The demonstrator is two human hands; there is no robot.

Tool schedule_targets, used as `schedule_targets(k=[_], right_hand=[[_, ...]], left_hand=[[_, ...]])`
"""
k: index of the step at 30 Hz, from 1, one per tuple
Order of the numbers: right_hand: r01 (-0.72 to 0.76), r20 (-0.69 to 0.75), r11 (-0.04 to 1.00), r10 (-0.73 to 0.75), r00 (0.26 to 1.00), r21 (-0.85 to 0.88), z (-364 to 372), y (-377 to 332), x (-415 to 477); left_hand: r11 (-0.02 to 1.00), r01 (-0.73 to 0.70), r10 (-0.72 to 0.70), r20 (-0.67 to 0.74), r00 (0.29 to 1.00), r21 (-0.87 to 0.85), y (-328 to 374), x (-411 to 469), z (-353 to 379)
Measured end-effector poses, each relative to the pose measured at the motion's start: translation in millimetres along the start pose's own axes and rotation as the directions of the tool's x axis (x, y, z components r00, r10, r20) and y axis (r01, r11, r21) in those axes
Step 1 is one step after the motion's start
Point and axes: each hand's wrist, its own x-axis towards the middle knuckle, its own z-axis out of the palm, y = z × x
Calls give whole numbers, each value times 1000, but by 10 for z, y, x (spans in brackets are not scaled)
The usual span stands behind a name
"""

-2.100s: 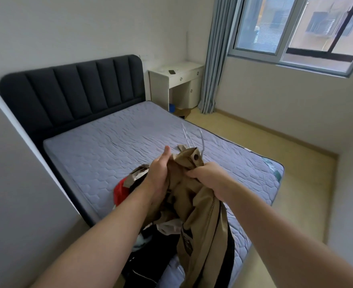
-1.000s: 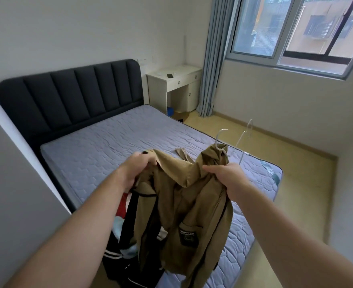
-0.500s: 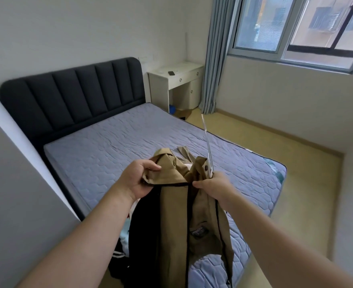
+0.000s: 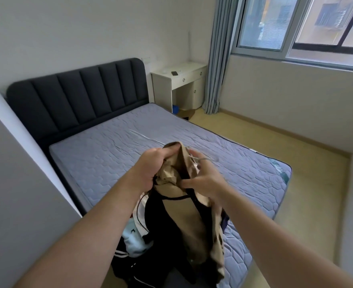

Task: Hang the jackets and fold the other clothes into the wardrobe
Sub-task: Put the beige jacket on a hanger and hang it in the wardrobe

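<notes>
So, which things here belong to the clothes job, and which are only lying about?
Job: tan jacket, gripped by the left hand, right hand at its collar; clear hanger, blurred; clothes pile on the mattress.
Lying about: white desk, small dark object on it, curtain.

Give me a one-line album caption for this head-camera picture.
The left hand and right hand grip a tan, black-lined cloth jacket by its top above a grey quilted mattress.
</notes>
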Motion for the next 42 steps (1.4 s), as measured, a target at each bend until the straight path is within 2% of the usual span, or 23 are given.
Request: schedule_targets(k=[2,4,6,8,10,12,14,15,17,19,20,22,25,26,27,29,31,34,35,37,39,41,42], right_hand=[[-30,-10,999,30,999,34,65,-28,0],[-75,-50,995,72,996,-73,100,-41,-4],[-107,-106,985,93,990,-136,92,4,11],[-156,-159,982,138,978,-108,52,47,44],[-216,-191,974,199,961,-72,13,52,38],[-266,-204,963,250,947,-53,6,35,40],[-317,-219,948,305,927,-21,29,19,47],[-347,-217,938,341,915,12,48,16,47],[-374,-207,923,384,900,86,75,35,46],[-374,-205,921,389,898,110,86,52,35],[-376,-204,919,393,896,120,89,59,25],[-380,-206,912,406,890,157,93,67,20],[-372,-223,905,414,883,207,45,67,12],[-367,-230,904,413,881,217,18,72,9],[-366,-232,903,414,880,225,-9,85,13],[-370,-235,898,423,875,238,-60,106,-2],[-380,-227,891,435,871,249,-105,151,-14],[-375,-209,899,421,883,227,-141,242,-26],[-369,-206,906,409,889,208,-143,271,-36],[-365,-196,913,398,896,182,-146,330,-53],[-373,-184,920,390,902,118,-131,374,-72],[-362,-164,932,360,918,23,-77,389,-107],[-363,-154,932,356,922,-18,-44,386,-126]], left_hand=[[996,-36,24,147,989,79,60,-39,54],[996,-71,54,270,961,53,98,-53,52],[994,-106,90,361,928,25,110,-70,-21],[991,-107,68,402,913,76,60,-89,-131],[977,-115,64,268,961,178,-105,-86,-203],[945,-127,141,-25,990,302,-326,-54,-212],[915,-71,196,-284,939,398,-583,-9,-223],[908,-36,194,-343,919,417,-716,-4,-225],[942,56,93,-419,903,330,-942,-25,-197],[963,221,-131,-444,886,157,-1112,-93,-92],[944,296,-210,-421,883,148,-1178,-134,-34],[911,359,-282,-330,901,201,-1272,-218,55],[924,322,-325,-17,946,206,-1350,-298,125],[935,281,-292,18,956,217,-1357,-290,120],[951,239,-239,-27,971,196,-1349,-262,103],[988,148,-138,-185,973,44,-1262,-161,31],[996,52,-70,-246,967,-79,-1110,-63,-34],[997,22,-2,-271,962,71,-809,-36,-112],[995,-4,26,-220,975,101,-697,-53,-139],[985,-69,74,-27,997,160,-477,-116,-178],[912,-125,88,113,990,390,-324,-172,-175],[825,-137,100,97,990,549,-262,-152,-129],[820,-101,79,63,995,564,-231,-135,-98]])
